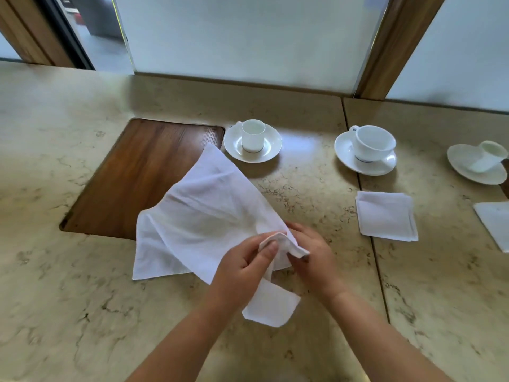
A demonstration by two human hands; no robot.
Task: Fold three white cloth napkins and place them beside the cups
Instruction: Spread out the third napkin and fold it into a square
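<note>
A large unfolded white napkin (203, 216) lies crumpled across the marble counter (68, 285) and the edge of a wooden inset. My left hand (242, 268) and my right hand (311, 255) both pinch its near right corner, lifted slightly off the counter. One folded napkin (385, 216) lies flat in front of the middle cup and saucer (369, 150). Another folded napkin (495, 224) is cut off at the right edge, in front of the right cup and saucer (482, 161). The left cup and saucer (253, 142) stands just beyond the open napkin's far corner.
A dark wooden panel (132, 175) is set flush into the counter at the left. Frosted glass panes (248, 37) with wooden posts rise along the counter's far edge. A seam (366, 202) splits the counter between the left and middle cups.
</note>
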